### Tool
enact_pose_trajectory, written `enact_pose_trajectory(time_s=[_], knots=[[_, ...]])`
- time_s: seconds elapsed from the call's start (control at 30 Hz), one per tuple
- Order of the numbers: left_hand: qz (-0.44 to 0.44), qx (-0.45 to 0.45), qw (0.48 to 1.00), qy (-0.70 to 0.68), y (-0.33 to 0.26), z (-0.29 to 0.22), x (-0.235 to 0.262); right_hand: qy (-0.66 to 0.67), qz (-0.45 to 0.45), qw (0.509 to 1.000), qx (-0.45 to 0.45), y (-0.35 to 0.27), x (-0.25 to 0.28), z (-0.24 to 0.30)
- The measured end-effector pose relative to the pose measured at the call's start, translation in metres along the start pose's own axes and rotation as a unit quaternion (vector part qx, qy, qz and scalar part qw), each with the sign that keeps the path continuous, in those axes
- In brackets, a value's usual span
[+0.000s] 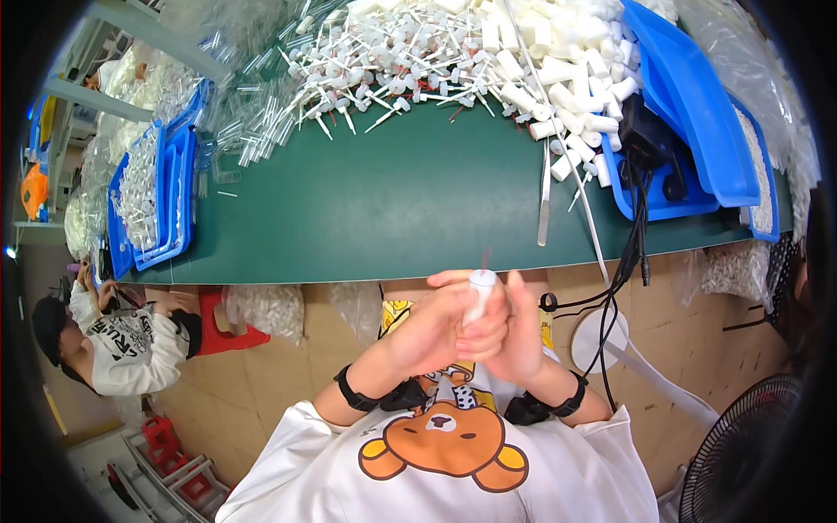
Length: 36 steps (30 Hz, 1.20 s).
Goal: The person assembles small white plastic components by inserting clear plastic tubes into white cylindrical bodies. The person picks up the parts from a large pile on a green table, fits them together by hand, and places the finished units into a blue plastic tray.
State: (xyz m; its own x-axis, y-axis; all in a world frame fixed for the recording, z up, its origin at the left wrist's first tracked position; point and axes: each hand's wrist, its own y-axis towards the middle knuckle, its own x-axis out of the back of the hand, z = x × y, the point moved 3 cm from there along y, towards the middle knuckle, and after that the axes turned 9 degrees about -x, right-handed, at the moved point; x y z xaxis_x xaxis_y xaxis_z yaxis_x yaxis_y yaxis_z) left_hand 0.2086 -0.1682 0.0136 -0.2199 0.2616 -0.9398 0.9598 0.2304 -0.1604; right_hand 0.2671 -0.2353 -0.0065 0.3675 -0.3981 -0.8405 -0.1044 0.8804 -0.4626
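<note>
Just off the table's near edge, my two hands are brought together around a small white cylinder (pixel 481 281). Thin red wires stick up from its top end. My left hand (pixel 425 326) is closed about the cylinder from the left, its fingers partly hidden. From the other side, my right hand (pixel 516 342) has its fingers curled against the lower part, with the thumb pointing up. A heap of similar white cylinders (pixel 571 100) lies at the table's back right. Beside it spreads a pile of thin white sticks with translucent caps (pixel 392 70), some with red wires.
Clear tubes (pixel 266 126) lie at the back left of the green table (pixel 375 200). Blue trays (pixel 697 113) stand at the right, with black cables (pixel 641 205) hanging down. A flat metal strip (pixel 544 200) rests near the cylinders. A black fan (pixel 741 449) and a seated co-worker (pixel 131 340) flank me.
</note>
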Motion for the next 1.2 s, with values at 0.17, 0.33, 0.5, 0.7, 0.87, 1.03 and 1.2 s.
enact_pose_trajectory(time_s=[0.17, 0.33, 0.5, 0.7, 0.87, 1.03, 1.2], knots=[[-0.075, 0.014, 0.997, 0.009, -0.021, 0.022, 0.036, -0.063, -0.015, 0.997, -0.050, -0.004, 0.030, -0.018], [-0.174, 0.009, 0.984, 0.039, -0.028, 0.027, 0.061, -0.064, -0.053, 0.996, -0.044, 0.010, 0.034, -0.038], [-0.164, -0.037, 0.985, 0.033, -0.024, 0.032, 0.081, -0.033, -0.093, 0.994, -0.037, 0.026, 0.038, -0.043], [-0.201, -0.061, 0.973, 0.095, -0.016, 0.030, 0.079, -0.034, -0.199, 0.979, -0.004, 0.035, 0.028, -0.040], [-0.183, -0.082, 0.975, 0.093, -0.011, 0.037, 0.082, -0.077, -0.180, 0.980, -0.040, 0.033, 0.040, -0.032], [-0.224, -0.094, 0.967, 0.077, -0.012, 0.051, 0.092, -0.128, -0.182, 0.974, -0.050, 0.035, 0.047, -0.027], [-0.217, -0.126, 0.966, 0.060, -0.009, 0.057, 0.091, -0.159, -0.162, 0.971, -0.070, 0.038, 0.049, -0.016]])
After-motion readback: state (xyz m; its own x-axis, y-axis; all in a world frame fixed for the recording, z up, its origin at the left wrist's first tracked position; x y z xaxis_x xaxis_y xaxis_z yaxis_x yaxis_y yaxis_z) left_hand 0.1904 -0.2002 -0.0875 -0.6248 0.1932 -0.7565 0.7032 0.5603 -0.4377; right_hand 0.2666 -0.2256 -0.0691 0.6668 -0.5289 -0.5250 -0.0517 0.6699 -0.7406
